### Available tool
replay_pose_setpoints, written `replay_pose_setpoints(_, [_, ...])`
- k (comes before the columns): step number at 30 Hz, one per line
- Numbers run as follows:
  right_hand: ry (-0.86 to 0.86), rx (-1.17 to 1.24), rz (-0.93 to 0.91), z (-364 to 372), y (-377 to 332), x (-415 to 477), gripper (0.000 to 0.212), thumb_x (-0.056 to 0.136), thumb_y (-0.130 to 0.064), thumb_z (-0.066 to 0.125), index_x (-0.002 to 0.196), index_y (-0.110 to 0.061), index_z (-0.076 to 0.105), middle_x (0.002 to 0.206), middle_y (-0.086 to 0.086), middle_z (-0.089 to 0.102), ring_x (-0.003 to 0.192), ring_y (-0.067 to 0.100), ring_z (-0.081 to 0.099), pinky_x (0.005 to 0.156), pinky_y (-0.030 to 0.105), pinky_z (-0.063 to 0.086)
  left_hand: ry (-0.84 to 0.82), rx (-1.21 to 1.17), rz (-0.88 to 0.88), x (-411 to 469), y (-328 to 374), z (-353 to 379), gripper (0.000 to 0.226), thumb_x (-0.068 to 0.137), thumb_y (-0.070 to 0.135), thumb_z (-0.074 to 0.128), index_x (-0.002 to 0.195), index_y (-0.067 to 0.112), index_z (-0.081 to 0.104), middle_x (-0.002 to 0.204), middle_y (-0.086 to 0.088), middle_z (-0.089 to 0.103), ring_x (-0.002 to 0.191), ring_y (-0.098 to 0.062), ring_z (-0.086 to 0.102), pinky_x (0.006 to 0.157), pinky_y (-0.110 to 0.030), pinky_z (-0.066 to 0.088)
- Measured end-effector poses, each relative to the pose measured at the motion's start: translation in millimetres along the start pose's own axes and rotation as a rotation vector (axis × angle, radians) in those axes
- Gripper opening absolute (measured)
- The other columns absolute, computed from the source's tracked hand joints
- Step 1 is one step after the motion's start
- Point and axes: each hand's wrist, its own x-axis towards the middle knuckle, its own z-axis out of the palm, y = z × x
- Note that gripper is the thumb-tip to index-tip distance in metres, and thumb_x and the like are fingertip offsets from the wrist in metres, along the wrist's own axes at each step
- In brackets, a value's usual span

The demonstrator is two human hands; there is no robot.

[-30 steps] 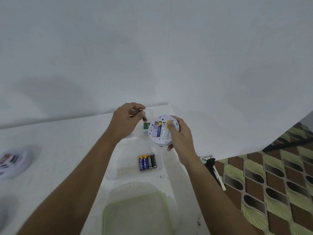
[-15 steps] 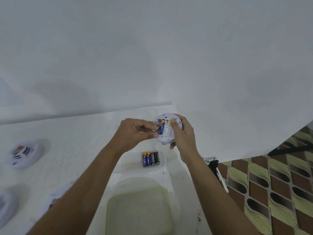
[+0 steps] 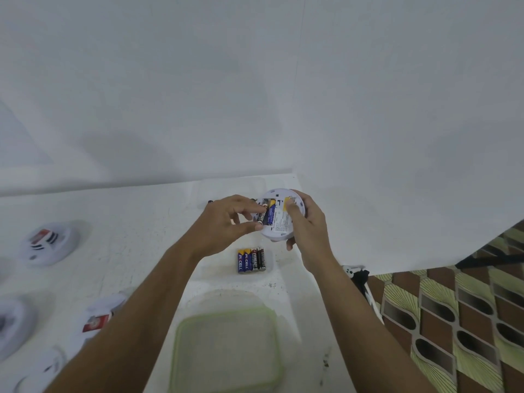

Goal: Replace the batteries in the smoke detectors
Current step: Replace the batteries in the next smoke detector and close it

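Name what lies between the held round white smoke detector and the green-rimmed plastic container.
Four loose cylindrical batteries side by side, seen in the head view.

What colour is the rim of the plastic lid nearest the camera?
Light green; the lid shows best in the head view.

Head view: above and behind the left hand (image 3: 224, 222) and right hand (image 3: 309, 228), facing forward and down.
Range: near, wide-angle.
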Motion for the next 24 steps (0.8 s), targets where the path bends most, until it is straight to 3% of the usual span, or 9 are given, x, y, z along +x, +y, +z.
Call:
replay_pose_setpoints(3, [-0.013, -0.002, -0.003, -3.2, -1.2, 0.5, 0.020, 0.103, -0.023, 0.052, 0.121, -0.025, 0.062, 0.101, 0.006, 0.072, 0.069, 0.024, 0.068, 0.037, 0.023, 0.041, 0.124, -0.067, -0.033, -0.2, 8.0, 1.4, 0.016, 0.096, 0.027, 0.060, 0.105, 0.030, 0.072, 0.106, 0.019, 0.069, 0.096, 0.001, 0.062, 0.077, -0.013, 0.046])
replay_pose_setpoints(5, [-0.025, -0.004, -0.004, -4.5, -2.2, 0.5, 0.019, 0.104, -0.023, 0.052, 0.120, -0.025, 0.062, 0.099, 0.003, 0.071, 0.069, 0.020, 0.067, 0.037, 0.024, 0.042, 0.239, -0.213, -0.110, -0.2, 13.3, 5.1, 0.025, 0.103, 0.025, 0.046, 0.105, 0.020, 0.070, 0.106, 0.014, 0.070, 0.097, -0.002, 0.063, 0.084, -0.020, 0.048])
replay_pose_setpoints(8, [-0.041, -0.010, -0.006, -6.5, -2.6, 0.7, 0.019, 0.103, -0.024, 0.052, 0.119, -0.029, 0.061, 0.100, 0.000, 0.072, 0.071, 0.017, 0.066, 0.038, 0.024, 0.043, 0.409, -0.366, -0.158, 3.1, 19.5, 14.8, 0.033, 0.106, 0.026, 0.036, 0.098, 0.008, 0.062, 0.097, 0.003, 0.071, 0.089, -0.013, 0.065, 0.082, -0.028, 0.052])
replay_pose_setpoints(11, [-0.048, -0.013, -0.008, -9.2, -2.6, 1.3, 0.019, 0.103, -0.023, 0.052, 0.118, -0.029, 0.061, 0.100, 0.000, 0.071, 0.071, 0.017, 0.066, 0.038, 0.024, 0.043, 0.481, -0.445, -0.181, 1.6, 22.0, 19.0, 0.024, 0.102, 0.028, 0.047, 0.091, 0.011, 0.061, 0.072, 0.003, 0.063, 0.066, -0.016, 0.059, 0.065, -0.031, 0.048])
replay_pose_setpoints(14, [-0.051, -0.021, -0.010, -12.2, -2.8, 2.5, 0.019, 0.103, -0.024, 0.053, 0.119, -0.028, 0.061, 0.100, -0.001, 0.071, 0.071, 0.016, 0.067, 0.038, 0.024, 0.043, 0.442, -0.335, -0.211, -1.5, 20.9, 20.7, 0.007, 0.089, 0.028, 0.070, 0.089, 0.022, 0.074, 0.076, 0.009, 0.068, 0.064, -0.015, 0.061, 0.060, -0.026, 0.049])
replay_pose_setpoints(16, [-0.056, -0.038, -0.015, -13.3, -2.9, 2.9, 0.019, 0.103, -0.024, 0.052, 0.119, -0.028, 0.062, 0.099, -0.001, 0.071, 0.071, 0.015, 0.067, 0.038, 0.025, 0.044, 0.411, -0.308, -0.215, -3.1, 20.0, 22.5, 0.017, 0.079, 0.026, 0.080, 0.095, 0.025, 0.077, 0.085, 0.007, 0.072, 0.070, -0.016, 0.062, 0.065, -0.027, 0.052])
replay_pose_setpoints(18, [-0.065, -0.052, -0.021, -13.6, -2.7, 2.7, 0.019, 0.103, -0.023, 0.052, 0.118, -0.029, 0.061, 0.098, -0.003, 0.071, 0.069, 0.013, 0.068, 0.038, 0.024, 0.044, 0.372, -0.330, -0.205, -4.8, 19.7, 24.5, 0.031, 0.072, 0.022, 0.085, 0.101, 0.022, 0.074, 0.081, 0.003, 0.072, 0.063, -0.011, 0.057, 0.063, -0.021, 0.050])
replay_pose_setpoints(21, [-0.088, -0.047, -0.024, -13.0, -2.2, 2.2, 0.019, 0.103, -0.024, 0.053, 0.120, -0.027, 0.062, 0.098, -0.002, 0.072, 0.067, 0.013, 0.068, 0.038, 0.024, 0.044, 0.381, -0.269, -0.185, -7.3, 21.6, 29.5, 0.023, 0.068, 0.019, 0.088, 0.082, 0.017, 0.070, 0.073, 0.008, 0.069, 0.055, -0.007, 0.052, 0.055, -0.015, 0.044])
replay_pose_setpoints(24, [-0.120, -0.048, -0.016, -11.3, -0.7, 0.7, 0.021, 0.103, -0.026, 0.053, 0.122, -0.027, 0.061, 0.101, 0.000, 0.072, 0.066, 0.013, 0.067, 0.039, 0.024, 0.042, 0.430, -0.099, -0.150, -9.5, 22.6, 35.2, 0.017, 0.066, 0.024, 0.089, 0.067, 0.027, 0.072, 0.074, 0.011, 0.067, 0.063, -0.005, 0.058, 0.057, -0.011, 0.043])
